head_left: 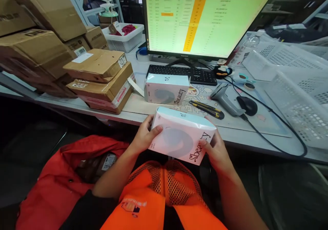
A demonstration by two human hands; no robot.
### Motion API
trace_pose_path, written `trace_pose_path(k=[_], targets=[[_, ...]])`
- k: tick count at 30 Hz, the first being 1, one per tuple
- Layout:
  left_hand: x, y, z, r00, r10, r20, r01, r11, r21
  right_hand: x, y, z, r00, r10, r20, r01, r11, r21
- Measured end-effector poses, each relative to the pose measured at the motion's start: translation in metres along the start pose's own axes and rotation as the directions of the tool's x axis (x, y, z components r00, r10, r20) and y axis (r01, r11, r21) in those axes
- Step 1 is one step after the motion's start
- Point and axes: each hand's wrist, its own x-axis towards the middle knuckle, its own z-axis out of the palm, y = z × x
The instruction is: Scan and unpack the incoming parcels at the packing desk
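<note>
Between my two hands I hold a white and pale blue carton (174, 141) marked "Sbeauty", just in front of the desk edge and slightly tilted. My left hand (146, 134) grips its left end, thumb on the front face. At the right end my right hand (215, 151) is closed on it, its thumb over the lettering. The fingers behind the carton are hidden. A matching carton (164, 95) stands on the desk beyond, before the black keyboard (205, 76). To the right lie a yellow and black utility knife (207, 109) and a grey barcode scanner (227, 100).
Brown cardboard boxes (105, 93) are stacked on the left. A monitor (205, 21) showing a spreadsheet stands at the back. A black mouse (246, 106), a looping cable (282, 120) and white plastic baskets (302, 93) occupy the right side. A red jacket (58, 175) lies lower left.
</note>
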Motion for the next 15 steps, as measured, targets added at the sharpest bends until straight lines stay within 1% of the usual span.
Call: trace_pose_path(k=[2, 5, 7, 9, 10, 12, 14, 15], targets=[[-0.004, 0.005, -0.002, 1.000, 0.007, 0.030, -0.008, 0.999, 0.048, -0.003, 0.005, -0.013, 0.997, 0.027, 0.072, -0.025, 0.999, -0.031], [-0.013, 0.017, -0.005, 0.995, 0.027, 0.096, -0.044, 0.982, 0.185, -0.011, 0.012, -0.034, 0.987, 0.089, 0.130, -0.072, 0.989, -0.131], [-0.018, 0.026, -0.003, 0.984, 0.056, 0.167, -0.109, 0.941, 0.321, -0.019, 0.013, -0.045, 0.978, 0.108, 0.178, -0.077, 0.983, -0.168], [-0.021, 0.035, 0.002, 0.959, 0.076, 0.273, -0.192, 0.884, 0.427, -0.029, 0.010, -0.050, 0.969, 0.078, 0.234, -0.032, 0.980, -0.197], [-0.021, 0.039, 0.006, 0.939, 0.076, 0.336, -0.231, 0.862, 0.452, -0.034, 0.008, -0.048, 0.963, 0.054, 0.264, 0.006, 0.976, -0.220], [-0.015, 0.043, 0.013, 0.892, 0.067, 0.448, -0.287, 0.849, 0.444, -0.045, 0.004, -0.039, 0.950, 0.020, 0.313, 0.068, 0.961, -0.268], [-0.003, 0.042, 0.018, 0.849, 0.042, 0.527, -0.293, 0.868, 0.402, -0.053, 0.005, -0.022, 0.949, 0.026, 0.316, 0.060, 0.964, -0.258], [0.003, 0.039, 0.019, 0.836, 0.025, 0.549, -0.270, 0.889, 0.371, -0.057, 0.008, -0.013, 0.956, 0.033, 0.292, 0.035, 0.974, -0.224]])
